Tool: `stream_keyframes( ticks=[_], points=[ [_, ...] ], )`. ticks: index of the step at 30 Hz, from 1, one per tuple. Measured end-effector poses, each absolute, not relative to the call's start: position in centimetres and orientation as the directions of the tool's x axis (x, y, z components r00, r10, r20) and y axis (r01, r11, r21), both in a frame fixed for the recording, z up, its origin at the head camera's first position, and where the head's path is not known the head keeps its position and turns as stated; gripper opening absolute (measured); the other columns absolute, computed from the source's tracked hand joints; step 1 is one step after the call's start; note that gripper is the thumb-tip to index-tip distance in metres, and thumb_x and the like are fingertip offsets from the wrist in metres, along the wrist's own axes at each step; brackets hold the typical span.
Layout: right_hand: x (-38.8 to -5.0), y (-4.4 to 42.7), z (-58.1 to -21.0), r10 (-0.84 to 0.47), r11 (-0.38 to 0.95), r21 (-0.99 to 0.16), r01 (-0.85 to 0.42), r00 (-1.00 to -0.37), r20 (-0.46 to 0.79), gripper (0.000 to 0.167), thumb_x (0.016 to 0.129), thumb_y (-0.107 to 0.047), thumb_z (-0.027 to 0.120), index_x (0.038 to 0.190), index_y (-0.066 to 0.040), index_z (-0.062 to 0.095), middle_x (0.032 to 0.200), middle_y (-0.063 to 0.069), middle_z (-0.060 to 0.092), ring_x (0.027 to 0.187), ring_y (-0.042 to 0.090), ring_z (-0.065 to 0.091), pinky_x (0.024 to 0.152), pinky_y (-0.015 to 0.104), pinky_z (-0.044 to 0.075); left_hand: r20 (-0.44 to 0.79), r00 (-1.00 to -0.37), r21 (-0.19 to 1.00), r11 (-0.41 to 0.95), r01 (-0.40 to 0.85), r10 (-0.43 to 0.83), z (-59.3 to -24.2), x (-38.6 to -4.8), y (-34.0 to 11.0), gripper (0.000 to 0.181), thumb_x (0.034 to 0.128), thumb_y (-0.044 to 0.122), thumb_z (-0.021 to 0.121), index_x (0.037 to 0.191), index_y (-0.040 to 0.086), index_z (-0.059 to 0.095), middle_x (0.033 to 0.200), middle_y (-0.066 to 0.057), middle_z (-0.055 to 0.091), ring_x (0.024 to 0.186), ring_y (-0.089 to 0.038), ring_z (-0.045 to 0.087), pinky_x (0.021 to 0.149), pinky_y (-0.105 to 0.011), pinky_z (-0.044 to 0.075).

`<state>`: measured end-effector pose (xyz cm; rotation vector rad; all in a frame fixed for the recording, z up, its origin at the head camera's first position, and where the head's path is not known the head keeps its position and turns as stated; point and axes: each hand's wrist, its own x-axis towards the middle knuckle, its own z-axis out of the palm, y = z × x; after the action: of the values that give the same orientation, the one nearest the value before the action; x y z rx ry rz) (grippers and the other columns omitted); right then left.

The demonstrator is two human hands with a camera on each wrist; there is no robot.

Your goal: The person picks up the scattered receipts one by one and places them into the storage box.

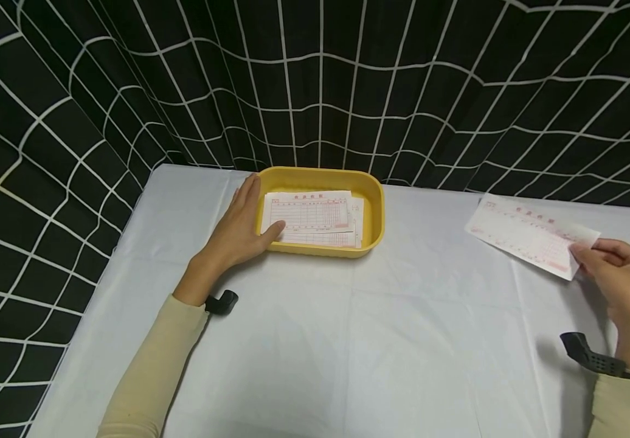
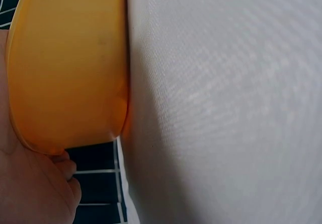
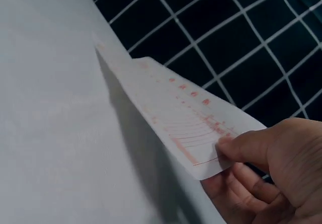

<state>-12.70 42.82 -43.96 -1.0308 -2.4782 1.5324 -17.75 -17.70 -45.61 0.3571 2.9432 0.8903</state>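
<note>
A yellow plastic tray (image 1: 374,213) with rounded corners holds several white paper slips (image 1: 315,210) printed with red tables. My left hand (image 1: 241,228) holds the tray's left end, fingers along its outside and thumb over the front rim above the slips. The left wrist view shows the tray's outer wall (image 2: 70,68) close up, with part of that hand (image 2: 35,189) beside it. Far to the right, my right hand (image 1: 621,274) pinches one corner of another red-printed slip (image 1: 528,231) between thumb and fingers. That slip (image 3: 171,113) slopes and bends slightly, its far end low near the tablecloth.
A white cloth with fold creases covers the table (image 1: 413,340). Behind and to the left hangs a black curtain (image 1: 348,79) with a white grid. Black straps with small devices (image 1: 222,302) sit at both wrists.
</note>
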Motion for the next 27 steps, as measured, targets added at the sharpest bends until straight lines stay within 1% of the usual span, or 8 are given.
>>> stream_keyframes(
  ticks=[3, 7, 12, 16, 18, 22, 25, 27],
  points=[
    [-12.4, 41.9, -43.7, 0.545, 0.282, -0.817, 0.503, -0.785, -0.295, 0.02, 0.099, -0.014, 0.071, 0.098, -0.033, 0.063, 0.07, -0.029, 0.06, 0.064, -0.006, 0.057, 0.058, 0.009, 0.052, 0.02, -0.973, 0.55, 0.81, 0.203, 0.231, -45.6, -17.7, -17.7, 0.102, 0.0984, 0.053, 0.059, 0.171, 0.009, 0.003, 0.181, -0.007, 0.003, 0.169, -0.026, 0.006, 0.138, -0.046, 0.011],
    [-12.3, 40.6, -42.9, 0.528, 0.29, -0.823, 0.488, -0.799, -0.288, 0.018, 0.099, -0.015, 0.071, 0.102, -0.031, 0.064, 0.078, -0.028, 0.06, 0.073, -0.005, 0.058, 0.061, 0.007, 0.053, 0.02, -0.972, 0.548, 0.811, 0.205, 0.232, -45.6, -17.7, -17.7, 0.102, 0.0983, 0.053, 0.059, 0.171, 0.009, 0.002, 0.181, -0.007, 0.003, 0.169, -0.026, 0.005, 0.138, -0.045, 0.009],
    [-12.4, 38.5, -41.6, 0.512, 0.32, -0.839, 0.44, -0.826, -0.238, 0.016, 0.098, -0.012, 0.072, 0.105, -0.025, 0.064, 0.081, -0.026, 0.062, 0.077, -0.006, 0.059, 0.062, 0.006, 0.054, 0.032, -0.971, 0.544, 0.812, 0.214, 0.235, -45.7, -17.7, -17.7, 0.103, 0.0985, 0.053, 0.059, 0.171, 0.007, 0.002, 0.181, -0.009, 0.005, 0.169, -0.026, 0.005, 0.138, -0.043, 0.008],
    [-12.6, 37.1, -40.8, 0.504, 0.344, -0.841, 0.418, -0.838, -0.21, 0.016, 0.099, -0.015, 0.072, 0.105, -0.027, 0.064, 0.085, -0.023, 0.061, 0.078, -0.005, 0.06, 0.065, 0.006, 0.055, 0.041, -0.97, 0.543, 0.81, 0.223, 0.24, -45.7, -17.8, -17.6, 0.103, 0.0983, 0.052, 0.06, 0.171, 0.006, 0.003, 0.181, -0.011, 0.006, 0.169, -0.027, 0.007, 0.138, -0.043, 0.008],
    [-12.7, 36.6, -40.5, 0.491, 0.338, -0.854, 0.396, -0.848, -0.199, 0.016, 0.098, -0.014, 0.073, 0.106, -0.026, 0.065, 0.086, -0.022, 0.063, 0.079, -0.005, 0.061, 0.065, 0.007, 0.056, 0.043, -0.97, 0.542, 0.81, 0.224, 0.239, -45.8, -17.8, -17.6, 0.103, 0.0982, 0.052, 0.06, 0.171, 0.006, 0.003, 0.18, -0.011, 0.006, 0.168, -0.027, 0.008, 0.138, -0.043, 0.008],
    [-12.9, 35.7, -40.1, 0.45, 0.315, -0.892, 0.324, -0.879, -0.16, 0.017, 0.096, -0.013, 0.075, 0.102, -0.027, 0.069, 0.084, -0.022, 0.066, 0.077, -0.005, 0.063, 0.065, 0.008, 0.057, 0.04, -0.97, 0.54, 0.812, 0.221, 0.238, -45.7, -17.8, -17.7, 0.103, 0.0981, 0.052, 0.06, 0.171, 0.006, 0.003, 0.18, -0.011, 0.006, 0.168, -0.027, 0.008, 0.138, -0.044, 0.008],
    [-13.2, 35.0, -39.9, 0.404, 0.254, -0.929, 0.271, -0.902, -0.152, 0.017, 0.094, -0.01, 0.077, 0.099, -0.026, 0.071, 0.082, -0.019, 0.069, 0.076, -0.003, 0.065, 0.065, 0.009, 0.057, 0.038, -0.97, 0.544, 0.809, 0.222, 0.241, -45.6, -17.8, -17.7, 0.103, 0.0981, 0.052, 0.059, 0.171, 0.006, 0.003, 0.18, -0.011, 0.006, 0.169, -0.027, 0.007, 0.138, -0.043, 0.008],
    [-13.3, 34.4, -39.9, 0.371, 0.239, -0.936, 0.258, -0.915, -0.157, 0.017, 0.094, -0.011, 0.078, 0.1, -0.026, 0.072, 0.083, -0.019, 0.07, 0.076, -0.003, 0.065, 0.066, 0.009, 0.058, 0.036, -0.969, 0.545, 0.808, 0.223, 0.243, -45.6, -17.8, -17.7, 0.103, 0.0982, 0.052, 0.059, 0.171, 0.005, 0.003, 0.18, -0.011, 0.006, 0.169, -0.027, 0.007, 0.138, -0.043, 0.007]
  ],
)
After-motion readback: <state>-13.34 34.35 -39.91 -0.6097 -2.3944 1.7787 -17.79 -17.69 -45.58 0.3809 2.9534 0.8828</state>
